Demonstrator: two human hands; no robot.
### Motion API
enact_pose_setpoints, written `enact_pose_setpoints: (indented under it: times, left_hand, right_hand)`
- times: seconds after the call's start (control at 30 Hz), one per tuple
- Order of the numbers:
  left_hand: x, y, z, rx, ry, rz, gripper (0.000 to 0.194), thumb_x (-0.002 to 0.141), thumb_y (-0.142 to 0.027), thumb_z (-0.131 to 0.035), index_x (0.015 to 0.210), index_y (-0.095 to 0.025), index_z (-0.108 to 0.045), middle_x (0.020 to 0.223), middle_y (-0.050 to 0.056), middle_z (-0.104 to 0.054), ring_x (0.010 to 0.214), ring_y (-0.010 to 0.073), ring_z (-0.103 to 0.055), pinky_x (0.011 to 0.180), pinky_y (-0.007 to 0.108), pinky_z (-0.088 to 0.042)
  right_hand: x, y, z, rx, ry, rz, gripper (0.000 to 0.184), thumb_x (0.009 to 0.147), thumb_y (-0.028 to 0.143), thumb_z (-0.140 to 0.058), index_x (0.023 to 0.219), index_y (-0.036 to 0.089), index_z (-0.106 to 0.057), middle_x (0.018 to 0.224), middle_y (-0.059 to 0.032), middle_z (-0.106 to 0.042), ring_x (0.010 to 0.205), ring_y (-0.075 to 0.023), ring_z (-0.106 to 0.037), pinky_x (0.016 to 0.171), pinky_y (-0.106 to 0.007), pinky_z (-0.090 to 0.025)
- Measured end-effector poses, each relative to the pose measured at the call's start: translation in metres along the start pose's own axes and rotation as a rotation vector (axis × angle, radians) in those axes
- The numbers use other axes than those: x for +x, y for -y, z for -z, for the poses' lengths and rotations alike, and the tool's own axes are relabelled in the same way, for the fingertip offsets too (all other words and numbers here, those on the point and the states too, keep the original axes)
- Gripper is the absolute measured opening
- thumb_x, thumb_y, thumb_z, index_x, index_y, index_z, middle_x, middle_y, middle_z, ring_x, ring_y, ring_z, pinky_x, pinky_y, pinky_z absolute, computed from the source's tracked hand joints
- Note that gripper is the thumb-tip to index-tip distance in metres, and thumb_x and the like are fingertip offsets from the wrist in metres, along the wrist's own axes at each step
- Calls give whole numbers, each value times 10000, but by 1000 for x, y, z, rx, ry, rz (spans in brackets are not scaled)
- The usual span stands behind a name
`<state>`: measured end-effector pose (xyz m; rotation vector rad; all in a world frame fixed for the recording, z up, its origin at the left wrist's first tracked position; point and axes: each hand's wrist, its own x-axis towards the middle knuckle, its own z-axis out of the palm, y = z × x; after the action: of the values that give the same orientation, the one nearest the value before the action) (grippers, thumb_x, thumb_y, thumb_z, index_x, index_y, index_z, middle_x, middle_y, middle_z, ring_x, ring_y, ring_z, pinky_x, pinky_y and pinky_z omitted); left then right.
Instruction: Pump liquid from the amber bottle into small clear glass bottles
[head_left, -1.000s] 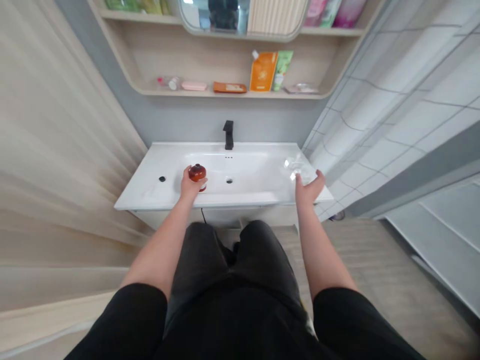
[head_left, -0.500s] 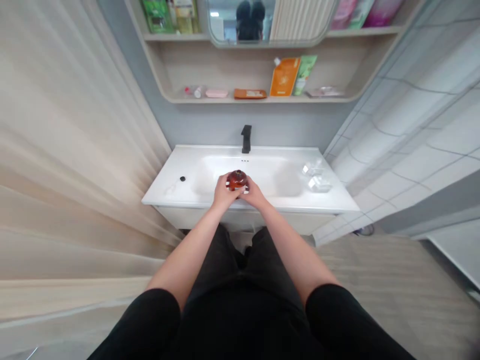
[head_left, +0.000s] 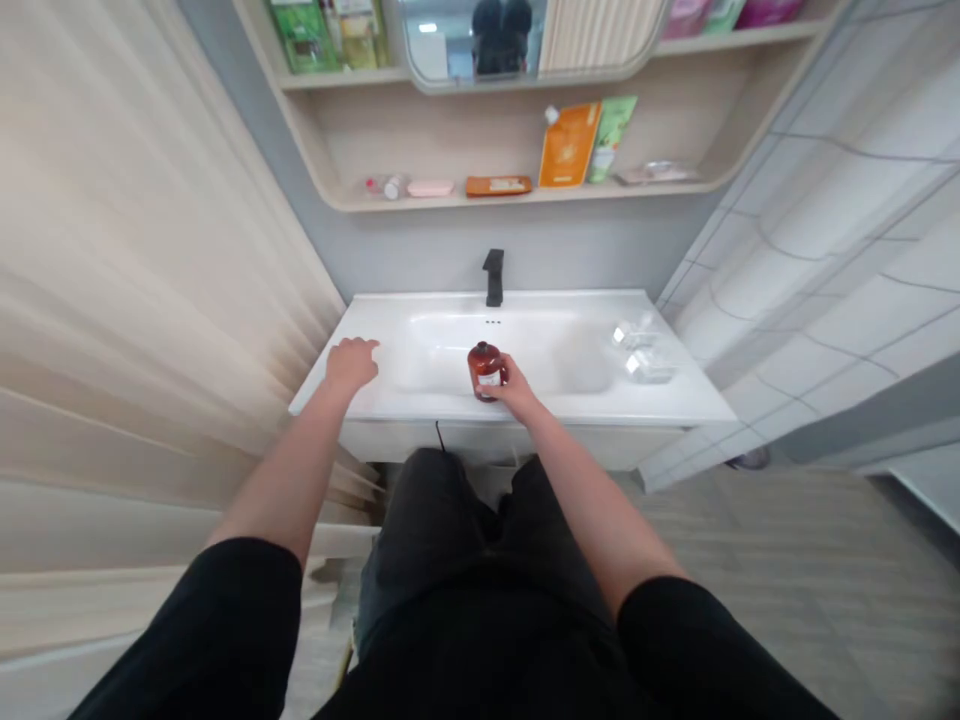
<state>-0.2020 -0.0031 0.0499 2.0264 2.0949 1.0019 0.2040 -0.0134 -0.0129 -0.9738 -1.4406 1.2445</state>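
My right hand [head_left: 515, 387] is wrapped round the side handle of an amber bottle [head_left: 485, 366] with a white label and a dark neck on top. The bottle stands upright over the front of the white sink basin [head_left: 540, 345]. Over the left part of the countertop [head_left: 397, 405] is my left hand [head_left: 350, 366], its fingers curled down and one finger pointing right. It covers the spot where a small black round piece lay; whatever its fingertips hold is hidden.
Clear plastic pieces [head_left: 643, 360] lie on the right of the countertop. A black faucet [head_left: 493, 278] stands behind the basin. Above, a shelf [head_left: 420, 203] carries an orange pouch [head_left: 570, 146], a green tube [head_left: 612, 138] and several small items. A curtain [head_left: 187, 300] hangs at left.
My right hand came from the clear plastic to the bottle, which my left hand brought to the middle. My left hand then let go and moved left over the small black piece.
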Motion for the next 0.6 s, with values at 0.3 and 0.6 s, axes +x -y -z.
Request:
enact_pose_setpoints:
  times: [0.3,0.6]
  left_hand:
    - [24,15,0,86,149,20,292,827,-344,-869,656,-230,-661,538,29,-484,1072,409,-742,1284,819,-387]
    - [-28,-96,-19,-566,-42,86,390,906,-515,-851,1148,-210,-845,958,75,-840,969,276,-794,982,436,-643]
  right_hand:
    - [-1,-2,-2,62,18,17,897,571,444,-1006,1366,285,-622,1318,-65,-756,1194,-316,-692,1028,-444,-581]
    - [-6,2,-5,-20,36,43,908,580,497,-1021,1377,266,-652,1307,-68,-771,1152,-303,-725,1082,-464,-589]
